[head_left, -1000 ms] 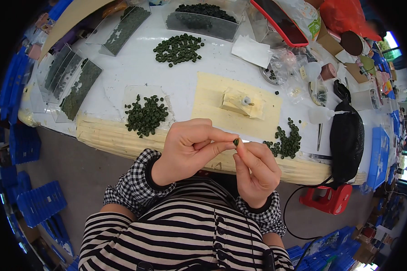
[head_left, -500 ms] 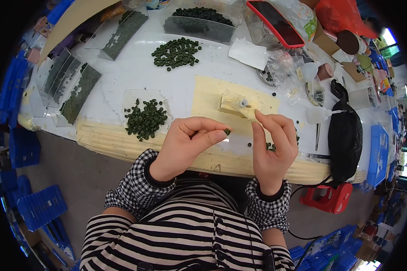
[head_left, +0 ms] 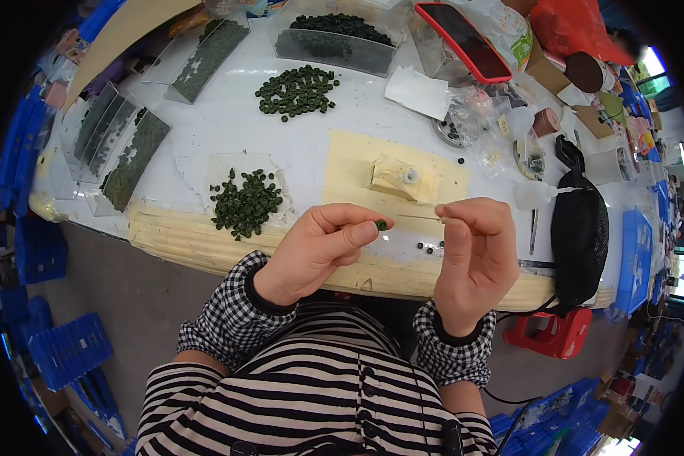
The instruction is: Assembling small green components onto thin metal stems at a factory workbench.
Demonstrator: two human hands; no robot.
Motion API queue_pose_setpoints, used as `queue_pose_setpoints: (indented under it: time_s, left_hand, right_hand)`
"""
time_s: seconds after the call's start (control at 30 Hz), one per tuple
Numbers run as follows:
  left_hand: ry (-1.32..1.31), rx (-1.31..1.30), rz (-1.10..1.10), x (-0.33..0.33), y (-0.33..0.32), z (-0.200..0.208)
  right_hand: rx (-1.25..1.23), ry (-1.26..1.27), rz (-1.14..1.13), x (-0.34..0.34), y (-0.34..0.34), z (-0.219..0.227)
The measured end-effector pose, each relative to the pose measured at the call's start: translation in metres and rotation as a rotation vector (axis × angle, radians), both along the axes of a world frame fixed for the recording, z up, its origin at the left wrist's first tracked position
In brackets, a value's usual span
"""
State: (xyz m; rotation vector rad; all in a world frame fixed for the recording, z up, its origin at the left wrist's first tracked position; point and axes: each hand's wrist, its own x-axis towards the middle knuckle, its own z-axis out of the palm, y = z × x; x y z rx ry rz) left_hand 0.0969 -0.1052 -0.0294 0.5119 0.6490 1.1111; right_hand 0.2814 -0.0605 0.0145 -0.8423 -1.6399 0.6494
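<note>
Between thumb and index finger, my left hand (head_left: 308, 247) pinches a small round dark green piece (head_left: 381, 225) with a hollow visible in its face. My right hand (head_left: 479, 254) pinches a thin needle-like rod (head_left: 419, 218), whose far end points left towards the piece without touching it. Beyond both hands, a block wrapped in cream tape (head_left: 391, 176) with a short pale tube (head_left: 410, 176) on top sits on a cream sheet (head_left: 349, 159). Several small dark round pieces (head_left: 430, 249) lie beside my right hand. A heap of green pieces (head_left: 245, 204) lies left of my left hand.
Another green heap (head_left: 296, 93) lies farther back. Clear bins of green pieces (head_left: 334, 45) stand behind and at left (head_left: 133, 163). At right are a red-cased phone (head_left: 463, 42), plastic bags (head_left: 479, 125), tweezers (head_left: 534, 228) and a black pouch (head_left: 580, 235). Padding (head_left: 182, 235) lines the near edge.
My right hand has drawn back from the block, towards me and slightly right, and the thin rod now shows in its fingers. My left hand still pinches the green piece, almost in place.
</note>
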Motion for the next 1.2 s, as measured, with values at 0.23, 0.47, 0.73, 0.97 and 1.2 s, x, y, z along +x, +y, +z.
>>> queue_pose_setpoints:
  time_s: [0.23,0.47,0.73,0.97,1.2]
  left_hand:
    - [-0.009,-0.042,0.024,0.007,-0.001,0.003]
    - [-0.02,-0.032,0.017,0.006,-0.001,0.002]
    - [-0.012,-0.03,0.026,0.006,-0.002,0.003]
    - [0.086,0.002,0.069,0.006,-0.003,0.005]
    - [0.564,0.29,0.349,0.008,-0.003,0.005]
  right_hand:
    - [-0.223,0.074,0.266,-0.005,-0.006,0.0]
    - [-0.237,0.157,0.262,-0.006,-0.005,-0.003]
    - [-0.214,0.037,0.297,-0.003,-0.004,-0.001]
    - [-0.319,0.295,0.202,-0.008,-0.003,0.003]
    - [0.228,-0.346,-0.205,-0.006,0.034,-0.015]
